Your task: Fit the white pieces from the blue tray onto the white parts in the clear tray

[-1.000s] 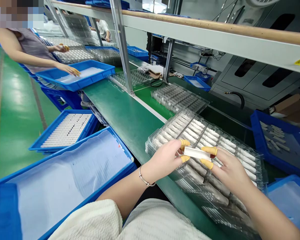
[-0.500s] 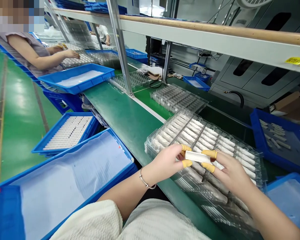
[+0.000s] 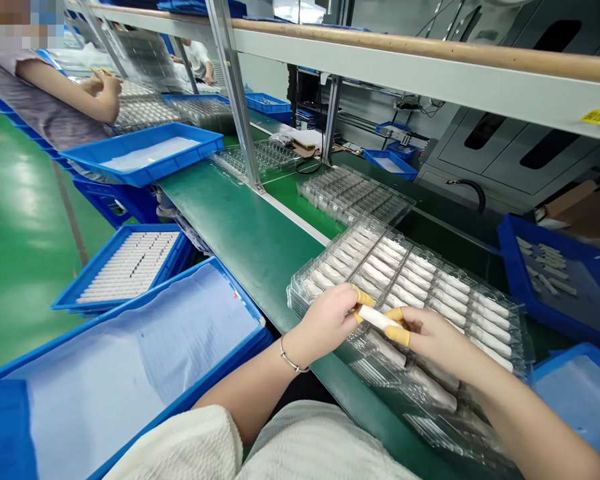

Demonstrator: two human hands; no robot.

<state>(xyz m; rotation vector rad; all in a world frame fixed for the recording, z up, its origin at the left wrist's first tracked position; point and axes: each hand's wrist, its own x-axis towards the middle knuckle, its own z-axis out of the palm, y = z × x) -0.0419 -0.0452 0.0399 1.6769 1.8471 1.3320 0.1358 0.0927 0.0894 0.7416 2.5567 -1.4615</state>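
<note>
A short white stick-like piece (image 3: 376, 318) is pinched between my two hands, above a clear plastic tray. Its left end sits in the fingertips of my left hand (image 3: 333, 312), which wears yellow finger cots. Yellow cots also cover the fingertips of my right hand (image 3: 420, 328), closed on the piece's right end. Below them, the clear compartment tray (image 3: 300, 280) holds rows of white wrapped pieces (image 3: 447, 293). More trays appear stacked under it. Part of the front rows is hidden by my hands.
A large blue bin (image 3: 250, 327) lined with a pale sheet stands at my left, a blue tray of white sticks (image 3: 130, 263) beyond it. Another clear tray (image 3: 355, 193) lies behind. At right, a blue bin (image 3: 510, 267) holds loose white pieces. A co-worker (image 3: 55, 100) works at far left.
The white piece has turned in my fingers, its right end now tilting lower, and my right hand has shifted left along it. The co-worker's hands have left the blue tray and come together.
</note>
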